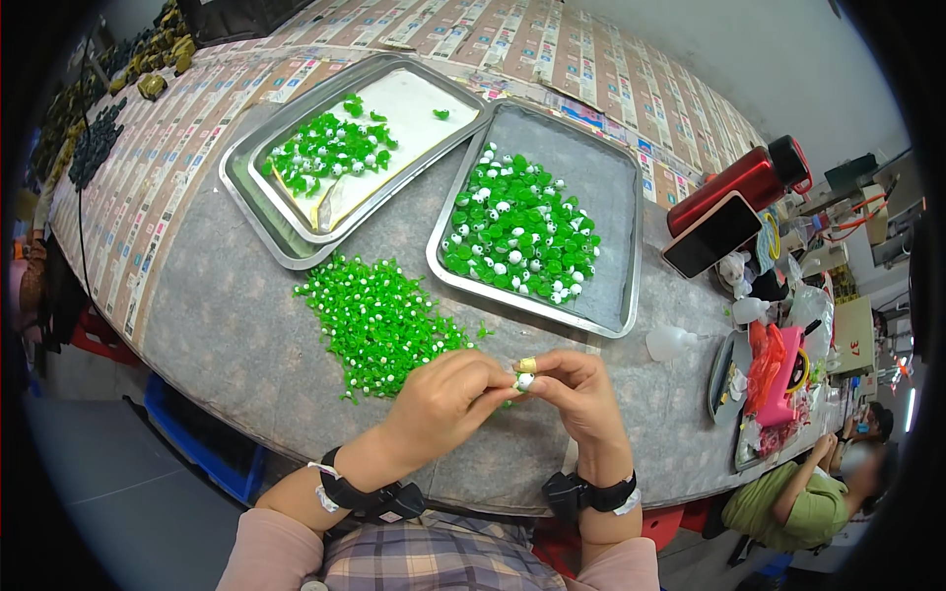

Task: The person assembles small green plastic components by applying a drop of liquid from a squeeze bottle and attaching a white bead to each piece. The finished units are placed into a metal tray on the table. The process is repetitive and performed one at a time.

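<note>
Above the near edge of the table my two hands meet at a small white ball-shaped piece (525, 381) with dark spots and a bit of green. My left hand (443, 406) pinches its left side; the fingertips hide the green part there. Between thumb and forefinger, my right hand (583, 396) grips the other side, with yellow tape wrapped on a fingertip. Just beyond my left hand spreads a loose pile of small green pieces with pale centres (379, 320). A metal tray (631, 246) farther off holds many green and white spotted pieces.
Left of that tray, two stacked metal trays (232, 182) carry more green pieces on a white sheet. At right lie a red flask (724, 187), a phone (711, 234), a small translucent bottle (670, 343) and a pink device (783, 374). Another person (803, 502) sits at far right.
</note>
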The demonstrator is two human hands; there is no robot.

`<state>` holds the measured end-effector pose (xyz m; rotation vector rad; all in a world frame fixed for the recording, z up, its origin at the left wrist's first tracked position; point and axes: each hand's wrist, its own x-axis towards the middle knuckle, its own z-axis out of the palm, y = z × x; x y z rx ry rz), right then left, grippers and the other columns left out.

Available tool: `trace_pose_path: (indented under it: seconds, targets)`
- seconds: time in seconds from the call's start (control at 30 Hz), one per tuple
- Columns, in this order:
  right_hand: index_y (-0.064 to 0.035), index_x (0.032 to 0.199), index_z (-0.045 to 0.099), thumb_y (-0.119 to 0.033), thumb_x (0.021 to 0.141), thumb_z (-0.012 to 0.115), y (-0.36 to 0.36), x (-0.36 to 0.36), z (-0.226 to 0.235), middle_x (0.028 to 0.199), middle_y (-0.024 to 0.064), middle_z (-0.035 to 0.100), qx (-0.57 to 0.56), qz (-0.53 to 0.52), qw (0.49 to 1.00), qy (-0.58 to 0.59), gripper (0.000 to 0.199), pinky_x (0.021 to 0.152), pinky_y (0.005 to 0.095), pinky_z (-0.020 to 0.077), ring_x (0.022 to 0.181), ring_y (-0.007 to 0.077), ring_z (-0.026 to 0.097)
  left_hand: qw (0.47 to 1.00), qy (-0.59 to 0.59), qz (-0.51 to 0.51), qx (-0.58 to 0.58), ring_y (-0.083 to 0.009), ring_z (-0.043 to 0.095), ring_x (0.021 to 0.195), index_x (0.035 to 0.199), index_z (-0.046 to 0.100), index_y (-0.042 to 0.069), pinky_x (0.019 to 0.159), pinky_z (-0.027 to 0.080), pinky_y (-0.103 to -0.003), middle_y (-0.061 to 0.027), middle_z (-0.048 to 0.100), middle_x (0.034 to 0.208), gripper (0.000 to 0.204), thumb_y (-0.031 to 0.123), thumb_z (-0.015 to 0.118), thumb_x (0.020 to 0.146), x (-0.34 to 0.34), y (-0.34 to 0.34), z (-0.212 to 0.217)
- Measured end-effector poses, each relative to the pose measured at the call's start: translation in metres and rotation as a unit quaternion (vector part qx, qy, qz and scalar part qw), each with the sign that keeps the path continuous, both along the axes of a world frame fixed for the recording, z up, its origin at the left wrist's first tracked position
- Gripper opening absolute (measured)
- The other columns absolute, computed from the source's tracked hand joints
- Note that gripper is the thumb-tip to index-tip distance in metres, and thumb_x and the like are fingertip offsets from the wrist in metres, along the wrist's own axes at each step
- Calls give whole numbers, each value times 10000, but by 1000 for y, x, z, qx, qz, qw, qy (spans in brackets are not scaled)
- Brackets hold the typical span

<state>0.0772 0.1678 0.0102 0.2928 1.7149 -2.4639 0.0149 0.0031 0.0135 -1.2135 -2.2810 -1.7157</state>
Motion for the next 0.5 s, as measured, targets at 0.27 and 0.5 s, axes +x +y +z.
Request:
trace_pose_path:
  seconds: [0.27,0.5]
  targets:
    - [52,903,554,-47,739,576,2,-1,-3,807,126,594,-101,15,995,-10,193,652,284,496,713,195,594,999,-32,-24,12,-203,545,617,727,553,35,538,426,-279,-60,564,694,132,43,645,633,-1,-1,7]
    - [60,895,549,-49,738,575,-2,-1,0,804,134,592,-105,9,994,-9,193,643,294,501,700,213,598,967,-242,-63,42,-127,549,626,768,576,7,539,424,-225,-57,573,727,91,43,617,696,-1,-5,1]
